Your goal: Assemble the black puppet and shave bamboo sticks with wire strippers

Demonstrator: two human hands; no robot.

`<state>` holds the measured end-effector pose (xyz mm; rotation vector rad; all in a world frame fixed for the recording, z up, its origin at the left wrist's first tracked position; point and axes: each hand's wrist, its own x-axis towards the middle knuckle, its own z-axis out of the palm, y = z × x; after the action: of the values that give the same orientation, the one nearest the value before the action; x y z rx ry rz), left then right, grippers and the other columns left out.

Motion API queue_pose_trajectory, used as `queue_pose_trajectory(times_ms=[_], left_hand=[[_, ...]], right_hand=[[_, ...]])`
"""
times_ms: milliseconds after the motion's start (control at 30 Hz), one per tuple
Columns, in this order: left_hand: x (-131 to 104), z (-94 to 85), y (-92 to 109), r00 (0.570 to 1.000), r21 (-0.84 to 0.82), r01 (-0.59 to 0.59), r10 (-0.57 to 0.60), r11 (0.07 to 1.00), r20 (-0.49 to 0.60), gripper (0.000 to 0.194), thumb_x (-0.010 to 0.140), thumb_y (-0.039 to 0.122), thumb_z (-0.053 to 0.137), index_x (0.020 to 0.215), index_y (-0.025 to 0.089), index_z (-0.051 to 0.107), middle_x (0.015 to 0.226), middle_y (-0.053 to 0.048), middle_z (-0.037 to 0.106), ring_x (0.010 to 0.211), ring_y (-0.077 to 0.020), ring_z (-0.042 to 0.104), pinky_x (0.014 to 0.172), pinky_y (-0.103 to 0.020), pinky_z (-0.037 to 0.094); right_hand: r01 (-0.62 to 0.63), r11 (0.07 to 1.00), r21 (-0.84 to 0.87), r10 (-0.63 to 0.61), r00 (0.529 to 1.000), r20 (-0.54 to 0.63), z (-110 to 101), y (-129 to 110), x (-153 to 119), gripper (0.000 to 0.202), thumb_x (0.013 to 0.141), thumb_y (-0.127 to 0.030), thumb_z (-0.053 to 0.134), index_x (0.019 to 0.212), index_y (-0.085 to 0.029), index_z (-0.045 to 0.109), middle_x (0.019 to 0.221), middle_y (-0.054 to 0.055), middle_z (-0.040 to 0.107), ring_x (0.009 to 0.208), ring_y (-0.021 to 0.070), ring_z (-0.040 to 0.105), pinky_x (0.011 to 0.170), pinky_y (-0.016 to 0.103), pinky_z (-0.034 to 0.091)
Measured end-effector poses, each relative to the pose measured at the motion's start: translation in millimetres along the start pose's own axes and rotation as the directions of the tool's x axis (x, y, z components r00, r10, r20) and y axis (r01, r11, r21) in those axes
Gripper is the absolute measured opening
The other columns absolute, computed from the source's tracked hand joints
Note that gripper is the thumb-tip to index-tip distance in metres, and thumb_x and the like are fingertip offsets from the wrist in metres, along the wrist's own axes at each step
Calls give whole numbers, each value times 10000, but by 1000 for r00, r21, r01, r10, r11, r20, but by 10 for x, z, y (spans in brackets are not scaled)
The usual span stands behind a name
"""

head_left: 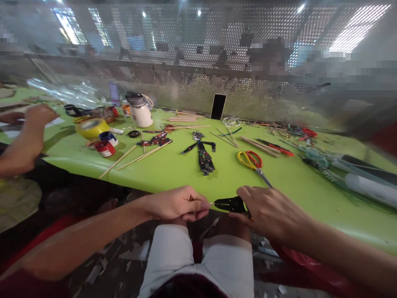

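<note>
My right hand (269, 209) is closed around black wire strippers (228, 204), their notched jaws pointing left. At the jaws' tip shows a tiny pale piece (211, 203), pinched by the fingertips of my left hand (182, 203); I cannot make out what it is. Both hands are low over the front edge of the green table (161, 174). Beyond them lies a flat black jointed figure (204, 155) with arms spread. Scissors (250, 160) with yellow and red handles rest just past my right hand.
Wooden sticks (186, 118) lie in several groups, some beside a red and black object (155, 140). Yellow tape (93, 128), paint pots (105, 148) and a white jug (141, 111) stand left. A phone (218, 106) leans against the mesh. Another person's hand (39, 116) is far left.
</note>
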<state>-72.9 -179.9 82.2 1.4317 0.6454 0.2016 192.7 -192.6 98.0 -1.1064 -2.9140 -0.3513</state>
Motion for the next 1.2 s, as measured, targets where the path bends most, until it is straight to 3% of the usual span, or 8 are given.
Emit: queue_pose_trajectory(times_ms=[167, 300, 433, 533, 633, 767, 1033, 1200], left_hand=[[5, 120, 69, 956, 532, -6, 161, 847, -245, 382, 1005, 338, 436, 686, 144, 510, 566, 29, 470, 521, -81, 378, 514, -207, 283], [17, 291, -24, 857, 916, 75, 444, 394, -261, 293, 1015, 221, 400, 798, 141, 580, 641, -20, 606, 565, -126, 512, 534, -243, 301], [54, 449, -128, 764, 974, 226, 616, 25, -193, 363, 1033, 185, 316, 789, 135, 580, 640, -44, 596, 590, -168, 559, 535, -272, 310], [66, 449, -113, 789, 957, 256, 544, 136, -288, 343, 1032, 211, 333, 824, 138, 596, 691, -52, 619, 642, -180, 580, 555, -272, 331], [47, 325, -16, 906, 808, 141, 256, 572, -339, 347, 1029, 332, 375, 851, 146, 607, 708, -31, 623, 621, -147, 555, 558, -244, 349], [28, 127, 94, 996, 290, 51, -27, 956, -87, 422, 1020, 414, 377, 833, 118, 613, 634, 3, 550, 565, -97, 477, 559, -206, 362], [47, 131, 115, 978, 426, -61, 139, 903, -155, 377, 1003, 359, 440, 758, 120, 600, 591, 15, 536, 543, -83, 450, 545, -195, 351], [24, 238, 57, 889, 841, -113, 432, 529, -152, 307, 1008, 207, 409, 787, 124, 606, 690, -30, 605, 616, -115, 521, 592, -226, 394]], right_hand=[[-77, 992, 99, 65, 991, 120, 54, -29, -32, 330, 977, -494, 489, 875, -181, 504, 669, 28, 629, 573, 215, 620, 513, 300, 281], [-133, 966, 222, 93, 979, 184, 73, -57, -97, 359, 1021, -493, 390, 905, -182, 525, 678, 27, 633, 584, 193, 602, 531, 283, 306], [-225, 909, 352, 130, 953, 275, 96, -69, -150, 412, 1031, -520, 332, 913, -189, 548, 746, 38, 644, 644, 191, 614, 577, 278, 361], [-216, 922, 322, 138, 959, 249, 137, -63, -162, 406, 1034, -517, 319, 946, -193, 546, 754, 34, 645, 685, 213, 632, 603, 296, 369], [-149, 972, 182, 119, 979, 165, 158, -52, -149, 415, 1013, -550, 362, 970, -174, 531, 737, 42, 647, 666, 245, 638, 572, 318, 329], [-68, 996, 54, 64, 995, 72, 116, -38, -120, 389, 975, -546, 465, 907, -166, 512, 711, 46, 631, 624, 250, 636, 537, 324, 291], [-37, 999, 28, 36, 998, 50, 93, -4, -128, 355, 964, -528, 503, 884, -182, 492, 664, 24, 628, 576, 228, 638, 505, 311, 258], [-44, 996, 83, 40, 998, 54, 127, -12, -161, 346, 988, -523, 455, 919, -186, 497, 636, 8, 616, 557, 220, 619, 510, 312, 255]])
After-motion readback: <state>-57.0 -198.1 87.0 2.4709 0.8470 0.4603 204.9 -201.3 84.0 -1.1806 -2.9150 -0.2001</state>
